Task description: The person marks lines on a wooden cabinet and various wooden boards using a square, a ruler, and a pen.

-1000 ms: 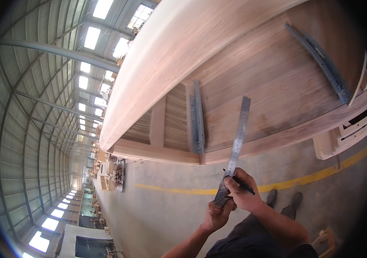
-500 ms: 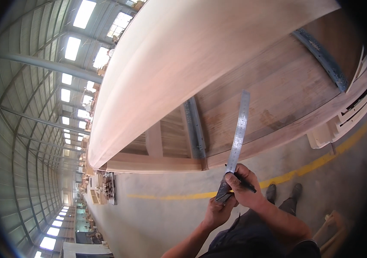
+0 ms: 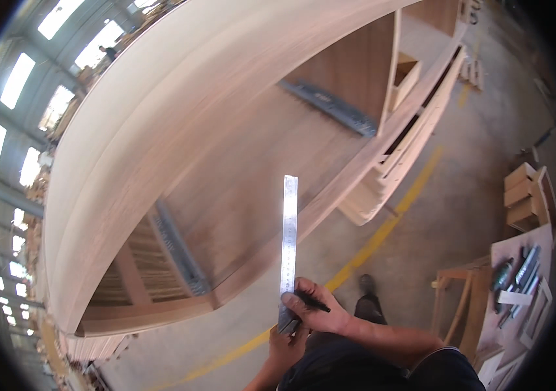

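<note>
A try square with a long steel ruler blade (image 3: 290, 228) and a dark stock (image 3: 286, 321) points away from me, in front of a large wooden cabinet. My left hand (image 3: 284, 350) is closed round the stock from below. My right hand (image 3: 320, 311) pinches the square where blade and stock meet, the thumb lying on top. A black pen (image 3: 314, 301) is also held in its fingers. The blade's far end overlaps the cabinet in the picture; whether it touches cannot be told. The cabinet's curved pale top (image 3: 180, 111) overhangs open compartments with dark metal drawer slides (image 3: 180, 247).
Pale wooden drawer parts (image 3: 372, 195) stand along the cabinet's right side. At the right, a board (image 3: 493, 306) carries several hand tools (image 3: 522, 277), near small wooden boxes (image 3: 520, 195) and a wooden frame (image 3: 464, 287). A yellow line (image 3: 382, 238) crosses the concrete floor.
My view has swung to the right, bringing the tool board and boxes in. The try square has gone from leaning to pointing straight ahead, with both hands still on it.
</note>
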Tool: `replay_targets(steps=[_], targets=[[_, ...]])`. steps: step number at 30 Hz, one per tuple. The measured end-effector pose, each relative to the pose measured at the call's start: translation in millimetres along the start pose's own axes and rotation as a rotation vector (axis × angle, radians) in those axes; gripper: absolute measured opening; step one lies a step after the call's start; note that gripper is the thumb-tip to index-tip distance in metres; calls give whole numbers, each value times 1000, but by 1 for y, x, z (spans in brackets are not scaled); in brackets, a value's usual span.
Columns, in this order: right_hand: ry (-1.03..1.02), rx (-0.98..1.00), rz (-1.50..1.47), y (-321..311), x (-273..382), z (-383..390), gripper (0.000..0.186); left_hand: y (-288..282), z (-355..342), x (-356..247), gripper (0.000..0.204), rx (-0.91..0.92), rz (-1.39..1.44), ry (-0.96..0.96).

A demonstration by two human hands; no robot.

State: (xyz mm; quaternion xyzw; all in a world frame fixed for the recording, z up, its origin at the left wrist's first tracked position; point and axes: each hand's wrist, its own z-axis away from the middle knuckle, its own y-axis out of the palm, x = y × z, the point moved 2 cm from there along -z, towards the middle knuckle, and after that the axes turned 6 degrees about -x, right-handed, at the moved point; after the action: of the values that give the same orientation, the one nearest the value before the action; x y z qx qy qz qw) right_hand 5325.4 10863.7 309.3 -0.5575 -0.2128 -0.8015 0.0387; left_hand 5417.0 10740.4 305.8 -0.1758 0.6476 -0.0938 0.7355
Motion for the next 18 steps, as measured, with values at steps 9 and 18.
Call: replay_targets(steps=[9,18], targets=[[-45,-239,-76,-10,27,17,25,0,1,-17,21,58,138,54],[-77,-48,-106,49,28,-3,16,-50,46,-4,14,-10,255,-333]])
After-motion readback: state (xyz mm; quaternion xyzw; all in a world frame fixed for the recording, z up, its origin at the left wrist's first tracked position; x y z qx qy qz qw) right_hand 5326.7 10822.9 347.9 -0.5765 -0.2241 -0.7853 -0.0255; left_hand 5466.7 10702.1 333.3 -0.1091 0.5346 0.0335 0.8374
